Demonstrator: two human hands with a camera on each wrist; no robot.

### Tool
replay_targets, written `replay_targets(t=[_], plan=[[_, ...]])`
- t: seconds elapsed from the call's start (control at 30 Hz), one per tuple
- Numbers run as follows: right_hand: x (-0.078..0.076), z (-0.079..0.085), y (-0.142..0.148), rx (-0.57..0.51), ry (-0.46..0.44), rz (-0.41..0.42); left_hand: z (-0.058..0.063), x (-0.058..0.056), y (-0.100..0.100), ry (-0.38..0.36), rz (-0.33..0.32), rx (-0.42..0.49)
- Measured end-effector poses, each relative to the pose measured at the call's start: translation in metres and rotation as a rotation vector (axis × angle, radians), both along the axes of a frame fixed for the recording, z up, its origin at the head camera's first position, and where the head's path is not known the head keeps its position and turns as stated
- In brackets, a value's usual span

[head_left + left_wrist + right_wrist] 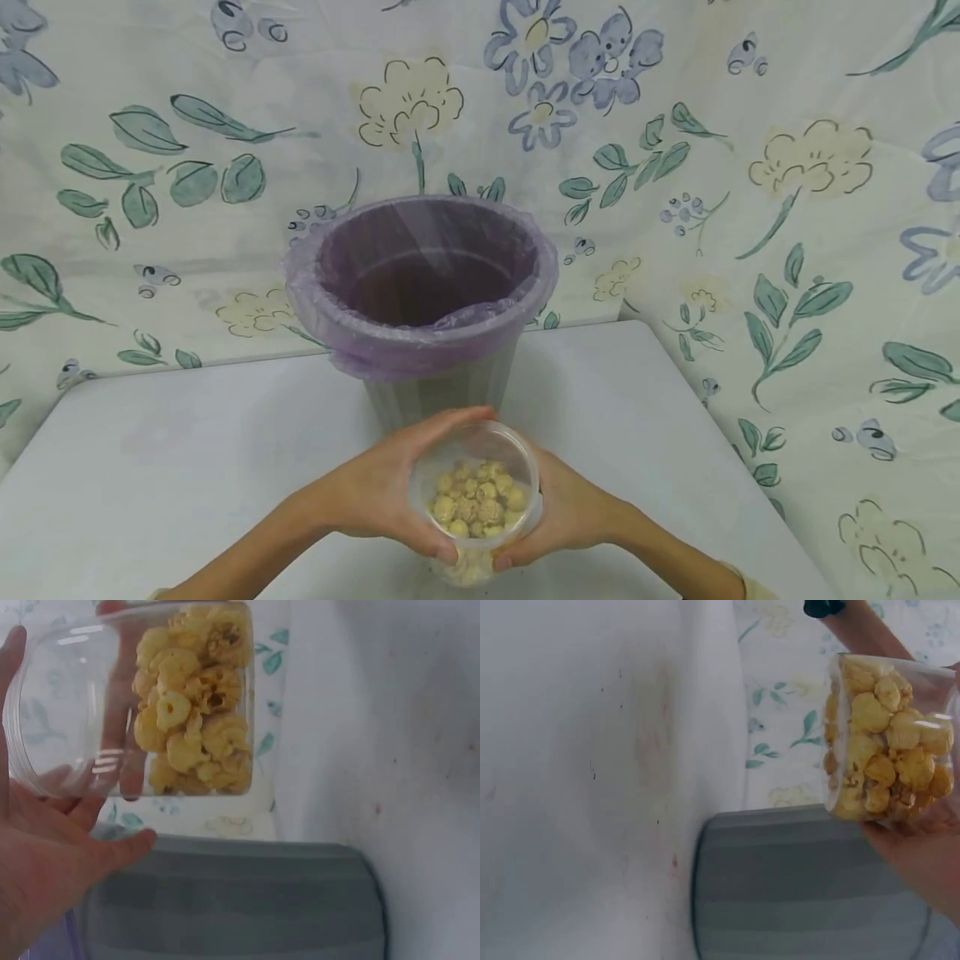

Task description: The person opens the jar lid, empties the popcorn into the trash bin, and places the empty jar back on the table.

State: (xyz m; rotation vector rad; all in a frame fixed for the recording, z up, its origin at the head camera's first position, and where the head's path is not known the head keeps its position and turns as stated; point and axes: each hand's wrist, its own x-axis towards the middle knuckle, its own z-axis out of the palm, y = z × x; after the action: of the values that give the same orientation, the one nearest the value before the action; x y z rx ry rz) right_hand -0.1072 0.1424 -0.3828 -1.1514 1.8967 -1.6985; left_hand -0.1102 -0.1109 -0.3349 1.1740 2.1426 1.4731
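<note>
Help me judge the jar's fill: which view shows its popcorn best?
Left wrist: popcorn and nearly the whole jar, seen side-on. Right wrist shows popcorn side-on, jar cropped; head shows popcorn from above.

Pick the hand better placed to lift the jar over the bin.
Left hand, probably: both hands hold the jar, but its fingers reach round the far side, toward the bin; the right hand sits farther aside.

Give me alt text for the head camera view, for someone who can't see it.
A person's left hand and right hand hold a clear jar partly filled with popcorn over a white table. Beyond the jar stands a gray bin lined with a purple bag, in front of flower-patterned fabric.
</note>
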Motion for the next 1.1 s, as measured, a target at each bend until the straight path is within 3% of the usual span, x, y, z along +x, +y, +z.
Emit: replay_targets(t=[0.13,0.37,0.53,0.6,0.67,0.73,0.8,1.0,1.1], plan=[[0.006,-0.002,-0.004,-0.021,0.033,-0.051,-0.001,0.005,0.003,0.117,0.083,-0.026],[0.016,-0.008,-0.013,-0.071,0.055,-0.198,-0.008,0.016,0.010,0.176,0.218,-0.024],[0.013,-0.012,-0.020,-0.049,0.120,-0.367,-0.018,0.020,0.023,0.266,0.416,-0.025],[0.010,-0.014,-0.022,-0.041,0.125,-0.410,-0.019,0.022,0.027,0.274,0.492,-0.033],[0.007,-0.015,-0.023,-0.051,0.112,-0.401,-0.018,0.023,0.027,0.239,0.510,-0.031],[0.006,-0.016,-0.022,-0.056,0.073,-0.373,-0.015,0.024,0.022,0.178,0.475,-0.022],[0.006,-0.016,-0.018,-0.058,0.055,-0.334,-0.011,0.023,0.014,0.110,0.391,-0.002],[0.007,-0.010,-0.006,-0.057,0.015,-0.169,-0.006,0.002,-0.016,-0.152,0.009,0.029],[0.007,-0.007,-0.004,-0.053,-0.014,-0.066,-0.009,-0.007,-0.020,-0.210,-0.140,0.027]])
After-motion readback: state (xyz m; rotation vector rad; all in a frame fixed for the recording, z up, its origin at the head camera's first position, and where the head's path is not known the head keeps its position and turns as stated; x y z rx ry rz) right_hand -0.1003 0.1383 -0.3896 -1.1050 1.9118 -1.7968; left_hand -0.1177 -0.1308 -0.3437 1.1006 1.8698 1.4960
